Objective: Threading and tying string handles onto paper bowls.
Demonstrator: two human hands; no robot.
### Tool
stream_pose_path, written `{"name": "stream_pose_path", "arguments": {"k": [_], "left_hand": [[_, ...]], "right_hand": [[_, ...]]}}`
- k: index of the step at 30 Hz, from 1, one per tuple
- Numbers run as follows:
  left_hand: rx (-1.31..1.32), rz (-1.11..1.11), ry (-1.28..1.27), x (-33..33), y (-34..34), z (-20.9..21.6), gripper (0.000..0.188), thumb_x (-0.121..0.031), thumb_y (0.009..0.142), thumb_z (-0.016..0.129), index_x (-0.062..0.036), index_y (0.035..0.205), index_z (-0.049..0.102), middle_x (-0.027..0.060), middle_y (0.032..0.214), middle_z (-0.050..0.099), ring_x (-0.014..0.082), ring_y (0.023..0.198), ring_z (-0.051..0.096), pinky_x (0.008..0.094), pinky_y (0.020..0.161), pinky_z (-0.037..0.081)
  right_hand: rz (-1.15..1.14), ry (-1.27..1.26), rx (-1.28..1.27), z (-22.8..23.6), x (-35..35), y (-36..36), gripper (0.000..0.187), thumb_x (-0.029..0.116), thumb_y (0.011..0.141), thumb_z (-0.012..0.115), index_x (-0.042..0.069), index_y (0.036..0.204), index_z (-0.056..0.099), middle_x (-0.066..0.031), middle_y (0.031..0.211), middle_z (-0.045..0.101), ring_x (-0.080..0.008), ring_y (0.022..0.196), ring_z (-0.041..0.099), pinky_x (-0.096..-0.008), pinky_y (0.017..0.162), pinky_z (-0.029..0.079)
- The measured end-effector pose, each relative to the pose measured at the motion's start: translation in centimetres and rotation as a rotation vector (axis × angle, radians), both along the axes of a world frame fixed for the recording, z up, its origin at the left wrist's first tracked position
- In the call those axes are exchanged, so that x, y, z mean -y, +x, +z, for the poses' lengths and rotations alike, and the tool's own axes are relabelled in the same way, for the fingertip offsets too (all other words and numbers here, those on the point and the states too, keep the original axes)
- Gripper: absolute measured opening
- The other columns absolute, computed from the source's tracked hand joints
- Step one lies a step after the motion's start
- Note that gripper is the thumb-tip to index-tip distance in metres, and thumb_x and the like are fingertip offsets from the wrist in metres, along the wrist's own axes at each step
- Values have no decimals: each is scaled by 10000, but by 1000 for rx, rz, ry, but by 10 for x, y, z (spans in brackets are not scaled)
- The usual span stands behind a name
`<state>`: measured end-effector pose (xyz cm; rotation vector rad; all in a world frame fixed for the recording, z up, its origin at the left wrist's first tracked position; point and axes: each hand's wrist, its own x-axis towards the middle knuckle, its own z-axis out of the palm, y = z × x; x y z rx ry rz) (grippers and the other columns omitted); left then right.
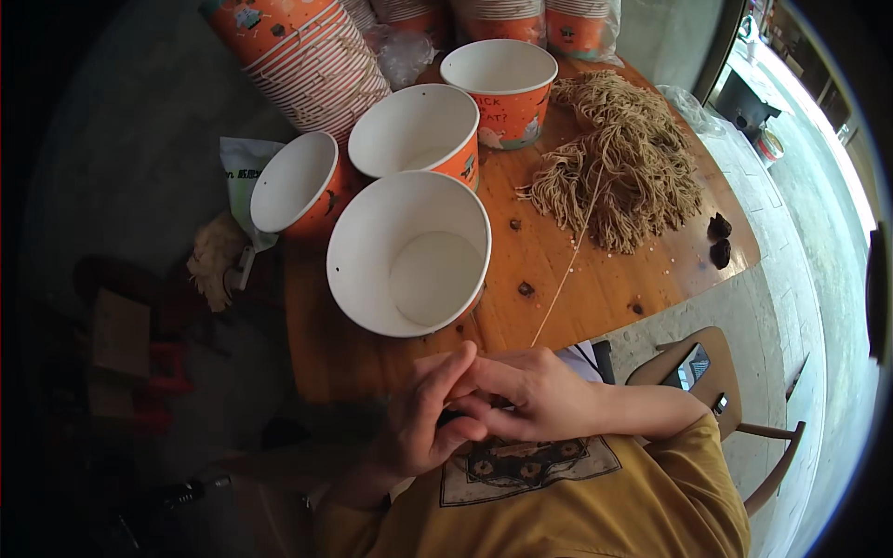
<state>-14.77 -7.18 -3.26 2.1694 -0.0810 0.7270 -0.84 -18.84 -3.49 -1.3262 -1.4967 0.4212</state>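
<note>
A shaggy heap of matte tan twine (623,167) is lying on the glossy, knotted wooden surface (502,288) beside round, white-lined paper buckets (367,246), its thin, straight strand (564,284) running toward you. Your left hand (430,409) and right hand (521,395) are meeting, fingers half curled; whether either is gripping the strand cannot be told.

The person's left hand (423,414) and right hand (530,395) meet in front of the torso (642,493), their fingers (451,372) bent and overlapping, some of the tips hidden. The right hand lies back uppermost, the right forearm (646,409) running in from a bent elbow, while the left forearm (349,479) rises from below in shadow
</note>
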Motion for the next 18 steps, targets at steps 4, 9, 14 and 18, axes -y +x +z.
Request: {"name": "stream_pose_path", "arguments": {"k": [4,9,14,18], "left_hand": [[-112,126,54,-8,-18,-6,396,-226,952,538,23,1258,505,122,891,645,210,683,620,301,664,526],[-220,141,-322,-8,-26,-1,316,-135,955,534,20,1229,519,56,704,605,69,594,535,207,553,457],[-140,184,52,-17,7,24,298,-20,938,492,17,1232,518,47,670,583,86,558,519,220,523,453],[-303,326,239,-20,76,47,486,-67,779,711,-16,1213,498,77,914,566,180,798,557,294,710,474]], "right_hand": [[43,49,-140,-4,-4,-6,130,147,843,601,71,919,527,-94,720,592,-288,627,607,-396,518,476],[24,-75,-225,-16,-3,-5,102,155,863,610,89,931,573,-79,629,591,-261,524,590,-363,492,470],[-83,23,-280,-21,11,17,87,91,855,625,71,940,623,-73,690,618,-174,566,618,-298,511,477],[-359,104,-387,-19,9,46,23,-2,827,577,14,844,574,-7,669,505,-50,545,423,-210,492,345]]}}
